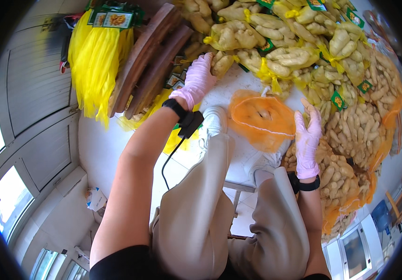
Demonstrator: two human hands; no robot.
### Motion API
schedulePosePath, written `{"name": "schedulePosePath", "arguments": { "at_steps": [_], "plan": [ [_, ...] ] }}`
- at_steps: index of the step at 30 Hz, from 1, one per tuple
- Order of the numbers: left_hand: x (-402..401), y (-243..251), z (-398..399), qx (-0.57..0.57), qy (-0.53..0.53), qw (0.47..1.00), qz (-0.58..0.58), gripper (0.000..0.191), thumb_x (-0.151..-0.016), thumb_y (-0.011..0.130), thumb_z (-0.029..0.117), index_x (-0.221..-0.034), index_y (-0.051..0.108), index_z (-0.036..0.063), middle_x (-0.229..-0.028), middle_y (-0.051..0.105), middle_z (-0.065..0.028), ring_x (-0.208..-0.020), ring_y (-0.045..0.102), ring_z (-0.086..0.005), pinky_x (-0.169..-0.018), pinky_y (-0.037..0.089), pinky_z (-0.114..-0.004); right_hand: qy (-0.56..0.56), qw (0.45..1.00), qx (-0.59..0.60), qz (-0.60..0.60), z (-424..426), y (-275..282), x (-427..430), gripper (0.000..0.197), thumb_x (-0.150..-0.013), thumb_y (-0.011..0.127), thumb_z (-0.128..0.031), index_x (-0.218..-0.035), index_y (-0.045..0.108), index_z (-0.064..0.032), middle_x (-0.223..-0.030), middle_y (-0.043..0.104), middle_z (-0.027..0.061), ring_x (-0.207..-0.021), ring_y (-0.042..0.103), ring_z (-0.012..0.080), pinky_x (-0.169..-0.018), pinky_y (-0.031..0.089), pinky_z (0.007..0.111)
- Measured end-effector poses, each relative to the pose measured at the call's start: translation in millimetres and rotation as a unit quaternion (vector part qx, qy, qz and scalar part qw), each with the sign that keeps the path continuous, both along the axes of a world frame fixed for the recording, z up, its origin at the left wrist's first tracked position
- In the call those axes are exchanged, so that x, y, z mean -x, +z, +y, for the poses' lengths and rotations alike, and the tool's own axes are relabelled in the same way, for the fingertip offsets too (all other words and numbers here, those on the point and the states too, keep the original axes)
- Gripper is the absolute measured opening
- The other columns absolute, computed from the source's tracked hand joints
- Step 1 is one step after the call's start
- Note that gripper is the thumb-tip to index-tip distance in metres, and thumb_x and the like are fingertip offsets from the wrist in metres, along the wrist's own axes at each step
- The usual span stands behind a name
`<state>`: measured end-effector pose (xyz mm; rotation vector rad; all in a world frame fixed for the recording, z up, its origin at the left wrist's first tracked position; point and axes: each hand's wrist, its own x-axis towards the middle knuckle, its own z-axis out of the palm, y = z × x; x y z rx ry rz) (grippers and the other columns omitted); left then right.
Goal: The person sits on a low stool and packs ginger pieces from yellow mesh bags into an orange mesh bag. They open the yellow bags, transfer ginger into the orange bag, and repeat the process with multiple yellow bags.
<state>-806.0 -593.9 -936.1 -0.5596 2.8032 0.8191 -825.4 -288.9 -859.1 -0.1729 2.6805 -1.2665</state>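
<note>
My left hand point(200, 77), in a pink glove, grips the near end of a ginger root packed in yellow mesh point(222, 64) at the edge of the heap. To the right, my right hand point(307, 147), gloved the same way, is raised with thumb and fingers apart and nothing in it. Its thumb is close to the rim of an orange mesh sack point(262, 120); whether they touch I cannot tell. The sack lies between my shoes with its mouth spread, and a few brownish pieces show dimly inside.
Yellow mesh bags point(95, 66) with green labels hang beside dark wooden bars point(146, 52) at the left. Yellow-netted ginger point(292, 57) is heaped ahead. Large orange sacks of ginger point(355, 129) stand at the right. A black cable point(166, 164) hangs from my left wrist device.
</note>
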Motion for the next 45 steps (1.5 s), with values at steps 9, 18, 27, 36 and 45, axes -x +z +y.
{"name": "schedulePosePath", "arguments": {
  "at_steps": [9, 18, 27, 36, 45],
  "plan": [
    [-13, 94, 27, -0.46, 0.109, 0.871, 0.136, 0.069, -0.071, 0.068, -0.005, -0.13, 0.037, 0.0054, -0.117, 0.049, -0.004, -0.111, 0.047, -0.0133, -0.096, 0.039, -0.026, 0.092, 0.965, 0.216, -0.122, -59, 45, 8, 0.041, -0.08, 0.071, -0.017, -0.117, 0.058, -0.0018, -0.1, 0.06, 0.0072, -0.087, 0.054, 0.0126, -0.081, 0.045, 0.025],
    [-23, 106, 66, -0.556, 0.082, 0.827, 0.01, 0.073, -0.07, 0.065, -0.007, -0.134, 0.032, 0.0029, -0.122, 0.047, -0.0053, -0.113, 0.046, -0.0128, -0.098, 0.038, -0.027, 0.106, 0.975, 0.152, 0.12, -82, 42, 40, 0.033, -0.075, 0.073, -0.01, -0.106, 0.063, -0.003, -0.099, 0.058, 0.0079, -0.09, 0.056, 0.0168, -0.079, 0.046, 0.028],
    [-26, 111, 65, -0.547, 0.023, 0.831, -0.099, 0.067, -0.072, 0.061, -0.005, -0.134, 0.036, 0.0028, -0.117, 0.05, -0.005, -0.11, 0.046, -0.0115, -0.096, 0.037, -0.024, -0.162, 0.803, 0.517, -0.249, -54, 46, 44, 0.017, -0.087, 0.061, -0.013, -0.098, 0.064, -0.0009, -0.094, 0.063, 0.0056, -0.091, 0.054, 0.0171, -0.089, 0.041, 0.032],
    [-23, 115, 55, -0.559, -0.005, 0.817, -0.145, 0.067, -0.071, 0.056, -0.008, -0.135, 0.039, 0.0036, -0.123, 0.049, -0.0023, -0.115, 0.044, -0.0105, -0.099, 0.035, -0.024, -0.052, 0.708, 0.68, -0.185, -2, 50, 78, 0.018, -0.09, 0.058, -0.019, -0.099, 0.06, -0.0036, -0.107, 0.059, 0.007, -0.097, 0.051, 0.0209, -0.087, 0.042, 0.035],
    [-24, 114, 48, -0.631, 0.114, 0.763, -0.084, 0.066, -0.069, 0.057, -0.007, -0.132, 0.041, 0.0028, -0.112, 0.055, -0.0035, -0.104, 0.052, -0.0128, -0.092, 0.042, -0.025, -0.067, 0.726, 0.532, -0.43, -51, 45, 45, 0.041, -0.085, 0.064, -0.029, -0.117, 0.057, -0.0051, -0.115, 0.058, 0.0056, -0.103, 0.053, 0.0186, -0.096, 0.042, 0.036]
  ]
}}
